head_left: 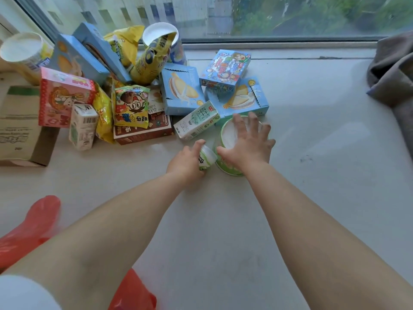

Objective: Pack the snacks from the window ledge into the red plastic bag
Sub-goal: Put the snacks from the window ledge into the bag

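Note:
My left hand (186, 163) grips a small green and white cup (206, 158) lying on the pale window ledge (312, 153). My right hand (248, 143) lies with spread fingers over the white lid of a larger green tub (228, 153) beside it. A heap of snacks fills the ledge's left back: blue biscuit boxes (181, 90), a milk carton (196, 123), yellow bags (152, 61), a pink box (62, 97) and a second carton (82, 126). The red plastic bag (29, 231) lies crumpled at the lower left, partly hidden by my left arm.
A cardboard box (20, 124) stands at the far left. Two white-lidded tubes (22, 52) rise behind the heap. The window pane (245, 16) runs along the back. Grey cloth (393, 70) hangs over the ledge's right end.

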`<state>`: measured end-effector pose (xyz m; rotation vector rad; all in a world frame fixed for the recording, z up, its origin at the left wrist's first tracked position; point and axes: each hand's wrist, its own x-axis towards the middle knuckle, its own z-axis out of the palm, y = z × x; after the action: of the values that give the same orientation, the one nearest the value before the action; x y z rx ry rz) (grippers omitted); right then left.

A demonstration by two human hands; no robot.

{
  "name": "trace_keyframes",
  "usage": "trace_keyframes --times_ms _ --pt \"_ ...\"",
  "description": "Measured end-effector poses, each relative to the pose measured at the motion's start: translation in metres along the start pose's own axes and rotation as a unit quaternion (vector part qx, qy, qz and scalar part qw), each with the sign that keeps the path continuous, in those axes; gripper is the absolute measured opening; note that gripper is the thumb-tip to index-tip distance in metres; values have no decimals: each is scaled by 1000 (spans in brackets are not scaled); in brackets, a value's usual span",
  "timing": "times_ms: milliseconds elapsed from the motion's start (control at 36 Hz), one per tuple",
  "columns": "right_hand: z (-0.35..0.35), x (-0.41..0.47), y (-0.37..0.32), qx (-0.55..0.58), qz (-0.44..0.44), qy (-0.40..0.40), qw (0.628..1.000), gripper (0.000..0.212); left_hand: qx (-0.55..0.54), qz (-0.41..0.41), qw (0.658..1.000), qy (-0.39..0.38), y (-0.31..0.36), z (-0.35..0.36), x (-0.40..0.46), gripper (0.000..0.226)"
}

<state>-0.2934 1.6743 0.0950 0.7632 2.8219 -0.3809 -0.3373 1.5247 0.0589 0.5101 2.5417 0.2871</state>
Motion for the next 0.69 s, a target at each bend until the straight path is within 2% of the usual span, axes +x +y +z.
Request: trace_keyframes --times_ms 83,222,361,556,694 --pt "4 -22 -1 -4 -9 7 1000 90 2 -4 1000 -7 -6 -3 -15 82" --pt "7 -61 -3 -7 -28 -10 1000 90 -24 5 999 34 -16 -14 -52 85" --pt "5 -104 -11 54 -9 -5 999 87 -80 5 994 75 -24 -26 -99 82" --pt "-12 -168 -40 156 -40 47 986 87 -244 0 948 205 -45 -32 -183 83" --pt "-25 -216 -67 218 -92 89 967 89 -267 12 922 280 -74 -40 -245 83"
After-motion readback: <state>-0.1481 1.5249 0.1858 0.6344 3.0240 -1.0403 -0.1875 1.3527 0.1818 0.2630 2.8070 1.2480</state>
